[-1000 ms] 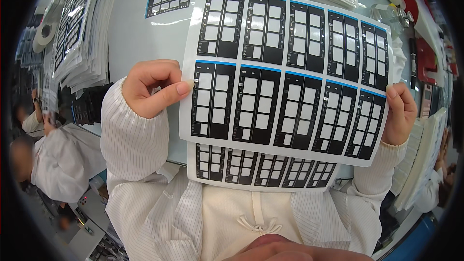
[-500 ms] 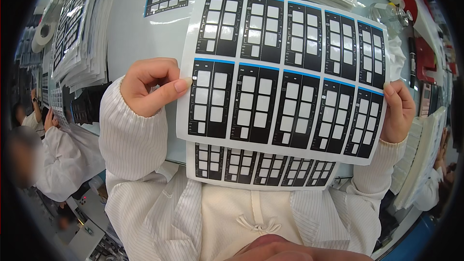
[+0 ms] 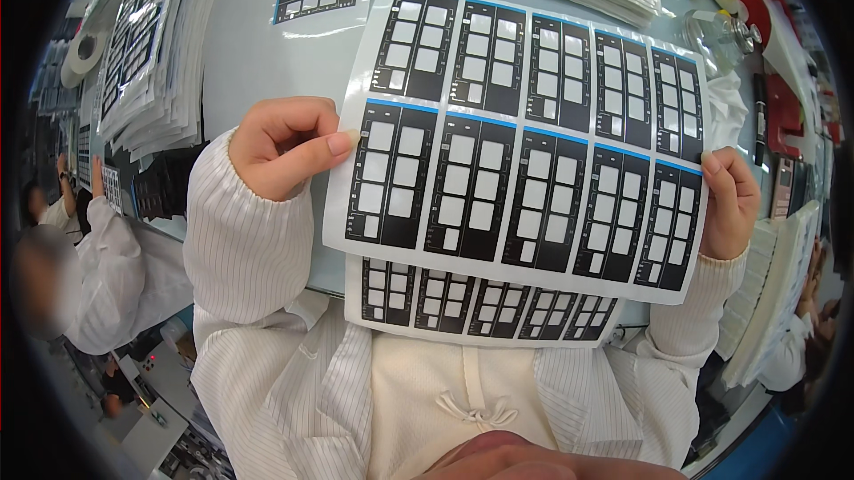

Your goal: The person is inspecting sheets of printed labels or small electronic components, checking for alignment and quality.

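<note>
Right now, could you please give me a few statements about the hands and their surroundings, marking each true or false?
1. The left hand pinches the printed sheet at its left edge. True.
2. The right hand is free of it. False: it grips the right edge.
3. A lower sheet shows below the held one. True.
4. The held sheet bears three rows of black panels. False: it bears two.
5. A clear jar stands near the held sheet's upper right corner. True.
</note>
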`<move>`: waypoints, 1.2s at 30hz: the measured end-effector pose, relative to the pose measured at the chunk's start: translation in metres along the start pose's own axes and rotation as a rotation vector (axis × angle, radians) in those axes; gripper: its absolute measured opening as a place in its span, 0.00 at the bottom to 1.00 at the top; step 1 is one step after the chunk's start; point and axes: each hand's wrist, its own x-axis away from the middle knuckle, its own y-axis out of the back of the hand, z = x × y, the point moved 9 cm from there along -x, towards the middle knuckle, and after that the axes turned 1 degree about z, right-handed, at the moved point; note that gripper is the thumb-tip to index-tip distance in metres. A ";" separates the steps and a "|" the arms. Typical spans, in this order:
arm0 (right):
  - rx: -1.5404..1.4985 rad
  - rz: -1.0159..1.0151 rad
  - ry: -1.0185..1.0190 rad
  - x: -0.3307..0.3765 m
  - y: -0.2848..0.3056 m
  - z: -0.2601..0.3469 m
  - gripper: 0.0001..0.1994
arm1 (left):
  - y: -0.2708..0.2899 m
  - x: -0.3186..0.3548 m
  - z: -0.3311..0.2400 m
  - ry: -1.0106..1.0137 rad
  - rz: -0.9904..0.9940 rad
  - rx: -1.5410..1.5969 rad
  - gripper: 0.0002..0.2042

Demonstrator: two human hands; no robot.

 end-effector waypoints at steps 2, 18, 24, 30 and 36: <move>-0.014 0.006 -0.012 0.000 -0.001 -0.001 0.08 | 0.000 0.000 0.000 0.012 0.006 0.015 0.11; 0.013 0.014 -0.035 -0.002 -0.001 -0.004 0.07 | 0.002 0.000 0.004 0.040 -0.002 0.045 0.10; -0.005 0.000 -0.050 0.000 -0.002 -0.003 0.08 | 0.002 0.000 0.003 0.102 0.010 0.038 0.10; -0.010 0.002 -0.043 0.000 -0.002 -0.004 0.08 | 0.001 0.000 0.003 0.104 -0.012 0.044 0.11; 0.030 -0.004 -0.047 0.000 -0.002 -0.004 0.08 | 0.002 -0.001 0.001 0.098 -0.006 0.020 0.10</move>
